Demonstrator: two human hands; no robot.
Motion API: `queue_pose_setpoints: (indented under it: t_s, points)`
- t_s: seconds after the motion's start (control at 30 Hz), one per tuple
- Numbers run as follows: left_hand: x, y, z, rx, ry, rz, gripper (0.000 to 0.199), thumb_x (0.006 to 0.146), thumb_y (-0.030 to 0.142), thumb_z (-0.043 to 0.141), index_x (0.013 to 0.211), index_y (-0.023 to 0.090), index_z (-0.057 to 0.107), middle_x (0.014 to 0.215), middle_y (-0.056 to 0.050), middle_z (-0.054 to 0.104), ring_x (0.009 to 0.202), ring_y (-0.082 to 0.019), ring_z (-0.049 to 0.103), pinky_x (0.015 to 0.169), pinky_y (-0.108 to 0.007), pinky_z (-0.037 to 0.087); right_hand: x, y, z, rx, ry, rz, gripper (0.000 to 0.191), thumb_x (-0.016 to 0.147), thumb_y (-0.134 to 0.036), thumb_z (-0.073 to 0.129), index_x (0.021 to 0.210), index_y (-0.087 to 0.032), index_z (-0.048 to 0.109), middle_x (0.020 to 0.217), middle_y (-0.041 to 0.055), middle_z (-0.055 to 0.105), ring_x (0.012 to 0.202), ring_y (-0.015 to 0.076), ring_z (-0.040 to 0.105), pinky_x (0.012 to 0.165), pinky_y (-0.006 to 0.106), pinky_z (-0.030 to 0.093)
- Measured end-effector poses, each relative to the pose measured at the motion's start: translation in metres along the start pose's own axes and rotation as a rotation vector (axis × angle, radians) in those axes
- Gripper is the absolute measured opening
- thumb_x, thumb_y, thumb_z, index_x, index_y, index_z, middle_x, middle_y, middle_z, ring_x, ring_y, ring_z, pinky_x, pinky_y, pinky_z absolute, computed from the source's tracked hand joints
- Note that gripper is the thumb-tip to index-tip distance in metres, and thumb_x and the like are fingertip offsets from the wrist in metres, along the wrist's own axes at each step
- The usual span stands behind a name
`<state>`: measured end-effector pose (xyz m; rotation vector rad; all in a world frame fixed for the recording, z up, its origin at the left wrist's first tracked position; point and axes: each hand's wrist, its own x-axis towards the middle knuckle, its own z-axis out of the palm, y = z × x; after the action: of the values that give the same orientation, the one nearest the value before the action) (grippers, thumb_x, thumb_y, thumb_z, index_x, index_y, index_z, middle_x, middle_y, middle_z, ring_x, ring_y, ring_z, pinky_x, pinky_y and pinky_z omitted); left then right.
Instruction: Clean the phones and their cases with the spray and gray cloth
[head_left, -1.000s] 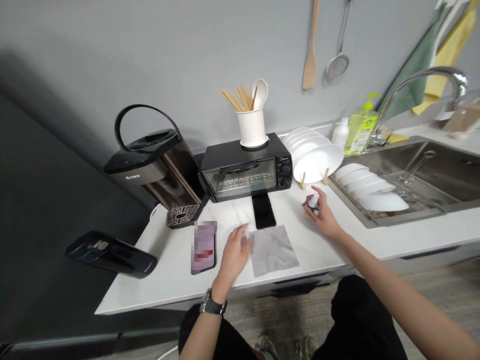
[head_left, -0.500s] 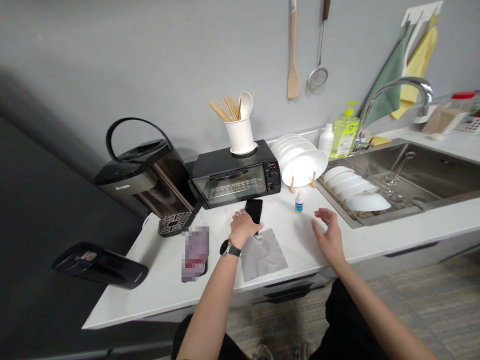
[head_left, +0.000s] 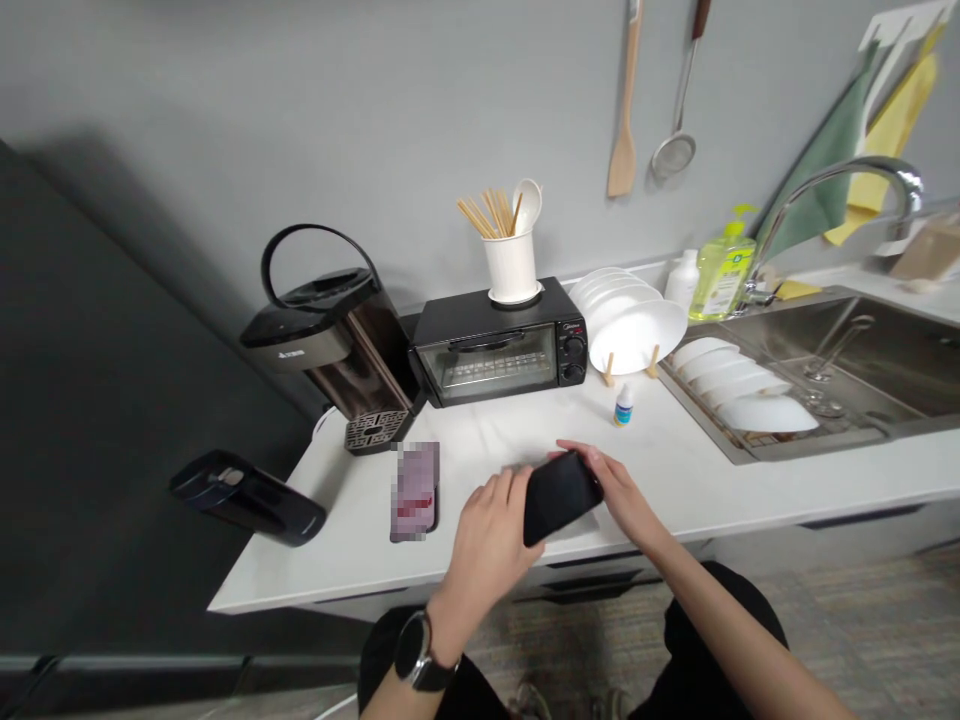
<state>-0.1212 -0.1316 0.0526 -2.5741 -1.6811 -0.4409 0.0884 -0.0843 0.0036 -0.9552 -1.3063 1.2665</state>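
A: And here's the black phone (head_left: 561, 497), centre stage, up off the tabletop (head_left: 352, 560), near the front edge, slanted, dark screen facing up! What could spoil this?

B: A slip, for me! Glossy thing, held at its ends; if one side lets go early, it could swing out of the other and drop on the tabletop, or worse, over that front edge.

A: So how's the grip looking?

B: Both sides partly closed on the phone! Left hand (head_left: 491, 530) wraps the near-left end, fingers along the top of it, thumb low by the bottom corner. Right hand (head_left: 619, 490) has the far-right corner, fingertips bent round it. How hard they squeeze, I can't tell.

A: Any trouble nearby?

B: The little bottle (head_left: 623, 407)! It stands upright, just beyond the right hand; a careless sweep of those fingers could tip it.

A: And off to the left?

B: The other phone (head_left: 415, 490), flat on the tabletop, apart from the left hand. A wide elbow might nudge it. Further back, the toaster oven (head_left: 495, 345) and the white plates (head_left: 637, 335) look well out of harm's way!
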Motion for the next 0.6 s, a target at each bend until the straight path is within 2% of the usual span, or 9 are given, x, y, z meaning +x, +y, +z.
queue_pose_setpoints:
  t_s: [0.07, 0.13, 0.2, 0.27, 0.43, 0.6]
  points:
    - [-0.015, 0.004, 0.006, 0.05, -0.003, 0.02, 0.077, 0.076, 0.02, 0.079, 0.145, 0.018, 0.043, 0.124, -0.011, 0.065, 0.108, -0.034, 0.065, 0.093, -0.049, 0.055, -0.004, -0.002, 0.011, 0.111, -0.007, 0.117, 0.063, 0.095, -0.075, 0.055, 0.12, -0.022, 0.078, 0.104, 0.0072, 0.08, 0.101, 0.0267, 0.072, 0.098, 0.039, 0.052]
    - [-0.024, 0.004, 0.013, 0.073, -0.003, 0.029, 0.079, 0.077, 0.019, 0.08, 0.146, 0.016, 0.042, 0.123, -0.012, 0.065, 0.107, -0.033, 0.065, 0.092, -0.049, 0.055, -0.009, 0.0, 0.021, 0.192, 0.076, 0.192, 0.063, 0.085, -0.079, 0.065, 0.102, -0.02, 0.082, 0.09, 0.0066, 0.08, 0.086, 0.0264, 0.072, 0.085, 0.036, 0.053]
    - [-0.029, 0.003, 0.018, 0.068, -0.008, 0.044, 0.078, 0.078, 0.02, 0.079, 0.146, 0.016, 0.042, 0.121, -0.011, 0.065, 0.105, -0.032, 0.064, 0.09, -0.048, 0.055, -0.013, 0.003, 0.027, 0.245, 0.137, 0.236, 0.064, 0.077, -0.081, 0.071, 0.087, -0.018, 0.081, 0.078, 0.0064, 0.078, 0.075, 0.0257, 0.07, 0.071, 0.034, 0.052]
    - [-0.032, 0.001, 0.02, 0.055, -0.017, 0.071, 0.077, 0.079, 0.022, 0.079, 0.147, 0.016, 0.042, 0.12, -0.01, 0.065, 0.103, -0.031, 0.064, 0.089, -0.047, 0.055, -0.018, 0.004, 0.03, 0.274, 0.144, 0.269, 0.064, 0.073, -0.082, 0.073, 0.08, -0.018, 0.08, 0.068, 0.0055, 0.074, 0.065, 0.0237, 0.068, 0.062, 0.032, 0.049]
    - [-0.034, -0.002, 0.015, 0.049, -0.02, 0.158, 0.08, 0.08, 0.026, 0.079, 0.149, 0.014, 0.041, 0.119, -0.011, 0.066, 0.102, -0.031, 0.064, 0.086, -0.046, 0.055, -0.026, -0.002, 0.029, 0.346, 0.148, 0.338, 0.06, 0.07, -0.078, 0.079, 0.076, -0.019, 0.076, 0.064, 0.003, 0.071, 0.057, 0.0175, 0.061, 0.055, 0.027, 0.044]
    - [-0.033, -0.004, 0.012, 0.018, -0.024, 0.19, 0.09, 0.08, 0.026, 0.078, 0.157, 0.017, 0.033, 0.121, -0.01, 0.065, 0.105, -0.031, 0.064, 0.088, -0.045, 0.055, -0.032, -0.006, 0.023, 0.455, 0.084, 0.389, 0.055, 0.072, -0.072, 0.083, 0.087, -0.02, 0.078, 0.074, 0.0026, 0.075, 0.062, 0.0152, 0.063, 0.057, 0.023, 0.046]
